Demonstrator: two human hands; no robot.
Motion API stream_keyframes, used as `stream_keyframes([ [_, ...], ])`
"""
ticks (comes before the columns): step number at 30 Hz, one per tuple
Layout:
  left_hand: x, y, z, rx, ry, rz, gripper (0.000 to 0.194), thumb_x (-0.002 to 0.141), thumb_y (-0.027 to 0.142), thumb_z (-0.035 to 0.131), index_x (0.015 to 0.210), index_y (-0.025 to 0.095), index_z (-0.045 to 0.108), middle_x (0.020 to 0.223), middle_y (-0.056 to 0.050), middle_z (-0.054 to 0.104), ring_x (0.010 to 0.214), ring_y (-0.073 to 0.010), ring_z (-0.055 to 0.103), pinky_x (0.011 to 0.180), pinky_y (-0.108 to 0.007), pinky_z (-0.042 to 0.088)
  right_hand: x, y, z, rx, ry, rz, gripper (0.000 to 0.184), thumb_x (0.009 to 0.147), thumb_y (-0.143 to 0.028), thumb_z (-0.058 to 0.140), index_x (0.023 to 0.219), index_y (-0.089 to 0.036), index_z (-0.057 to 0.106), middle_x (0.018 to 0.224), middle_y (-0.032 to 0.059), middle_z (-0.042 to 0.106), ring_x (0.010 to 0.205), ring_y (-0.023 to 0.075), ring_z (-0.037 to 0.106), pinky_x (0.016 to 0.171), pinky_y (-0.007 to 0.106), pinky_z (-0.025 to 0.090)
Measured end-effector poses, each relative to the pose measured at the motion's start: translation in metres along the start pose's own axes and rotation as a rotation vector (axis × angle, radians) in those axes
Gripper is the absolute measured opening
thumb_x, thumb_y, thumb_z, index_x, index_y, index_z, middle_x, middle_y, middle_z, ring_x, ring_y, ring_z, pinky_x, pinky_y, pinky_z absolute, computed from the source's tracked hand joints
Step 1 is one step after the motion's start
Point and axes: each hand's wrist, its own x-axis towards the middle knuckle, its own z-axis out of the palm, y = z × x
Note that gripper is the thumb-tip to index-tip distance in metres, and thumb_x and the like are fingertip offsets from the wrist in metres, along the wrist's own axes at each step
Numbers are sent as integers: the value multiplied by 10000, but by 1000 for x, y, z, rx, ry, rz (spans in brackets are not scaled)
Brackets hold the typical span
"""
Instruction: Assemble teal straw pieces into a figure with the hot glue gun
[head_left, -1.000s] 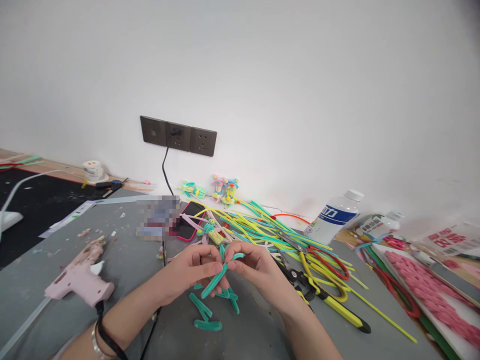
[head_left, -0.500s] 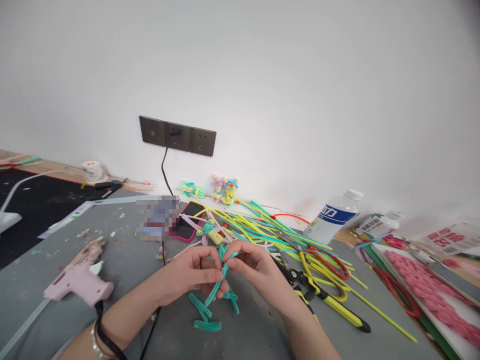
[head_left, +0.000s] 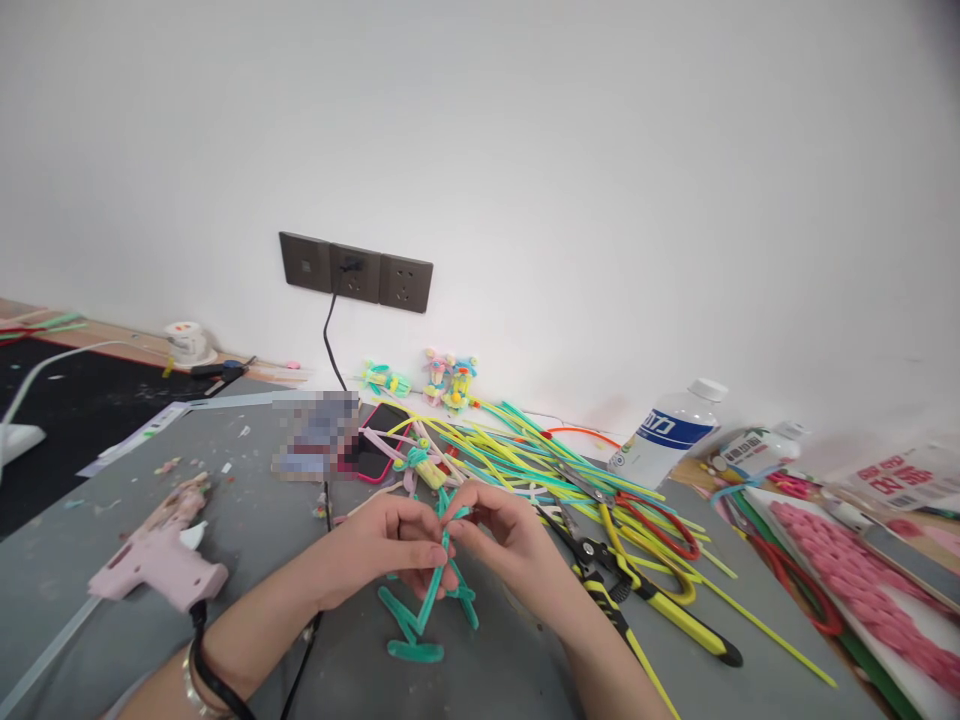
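Between my two hands is a teal pipe cleaner (head_left: 433, 594), bent and slanting down toward the table. My left hand (head_left: 405, 545) pinches its middle between thumb and fingers. Close beside it, my right hand (head_left: 487, 525) pinches the upper end with thumb and forefinger. More teal pipe cleaner pieces (head_left: 416, 652) lie folded on the grey table below and behind the fingers. Just beyond my hands rests a small yellow and teal pipe cleaner figure (head_left: 424, 465). Part of the held piece is hidden by my fingers.
A pink glue gun (head_left: 161, 560) lies left, its cord passing my left forearm. Right of my hands are yellow-handled pliers (head_left: 675, 620), red-handled scissors (head_left: 652, 525) and a heap of yellow and teal pipe cleaners (head_left: 510, 450). A phone (head_left: 379, 440), finished figures (head_left: 450, 380) and a bottle (head_left: 671, 430) stand or lie farther back.
The held teal pipe cleaner has swung to a steeper slant, its lower end shifting slightly right and down. My right hand has moved slightly left; my left hand stays nearly still.
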Motion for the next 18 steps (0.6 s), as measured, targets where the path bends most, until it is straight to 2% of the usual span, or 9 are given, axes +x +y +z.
stream_keyframes([
  [9,-2,1,0,38,-4,-2,328,794,446,768,794,129,686,760,-86,782,636,-142,697,565,-199,508,-1,3,1,-50,-10,-39,122,906,-287,626,829,-197,659,804,15,611,735,162,547,676,273,419],
  [15,0,-3,-1,37,23,9,291,806,401,761,850,158,606,788,-98,795,630,-148,707,566,-209,519,0,6,2,-134,65,-112,81,888,-249,647,817,-210,647,766,3,596,709,159,526,655,268,412],
  [18,2,-4,0,45,31,26,302,804,405,763,827,160,587,783,-99,792,658,-158,717,585,-219,530,0,6,3,-213,118,-205,102,866,-232,684,787,-217,622,741,1,581,698,166,519,637,273,411],
])
